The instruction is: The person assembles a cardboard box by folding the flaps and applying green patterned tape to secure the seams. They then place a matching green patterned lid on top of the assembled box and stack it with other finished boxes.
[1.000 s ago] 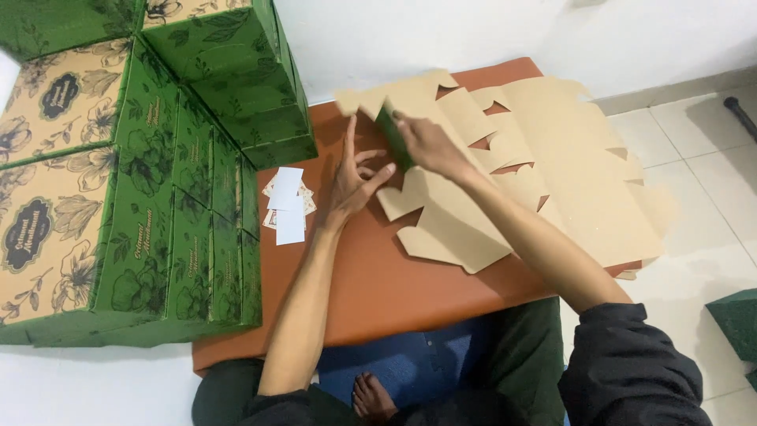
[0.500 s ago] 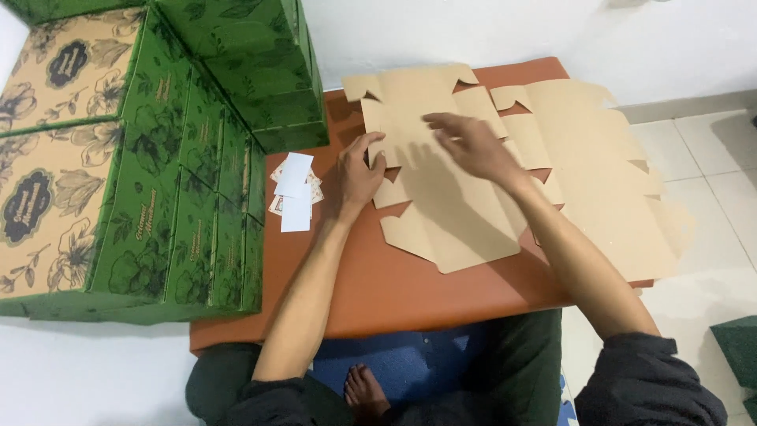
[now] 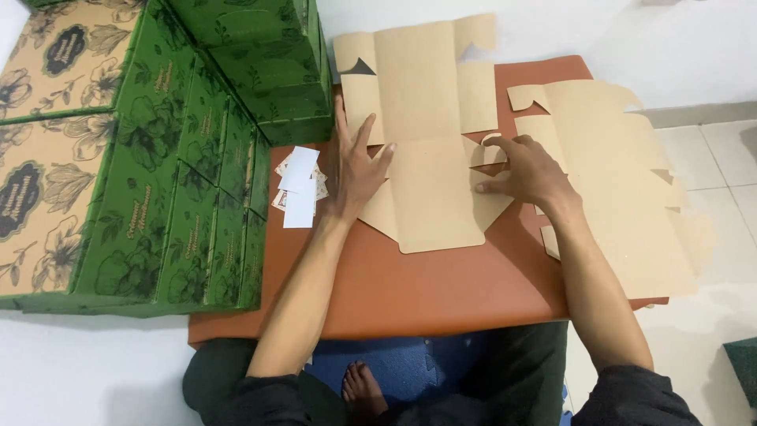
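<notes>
Since a moment ago, both my hands have slid apart across the flat cardboard blank (image 3: pixel 430 158). My left hand (image 3: pixel 356 170) presses its left edge, fingers spread. My right hand (image 3: pixel 527 170) pinches a right-side flap. It lies unfolded on the brown mat (image 3: pixel 410 292), long axis pointing away from me.

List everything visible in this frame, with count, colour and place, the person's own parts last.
flat cardboard blank: one, tan, unfolded on the table under both hands
stack of flat blanks: count unclear, tan, right side of table
table: one, reddish-brown, centre
finished boxes: several, green with floral print, stacked at left
small cards: a few, white, beside the boxes
floor mat: blue, below the table
left hand: pressed flat on the blank's left edge
right hand: fingers at a flap on the blank's right edge
bare foot: one, on the mat
</notes>
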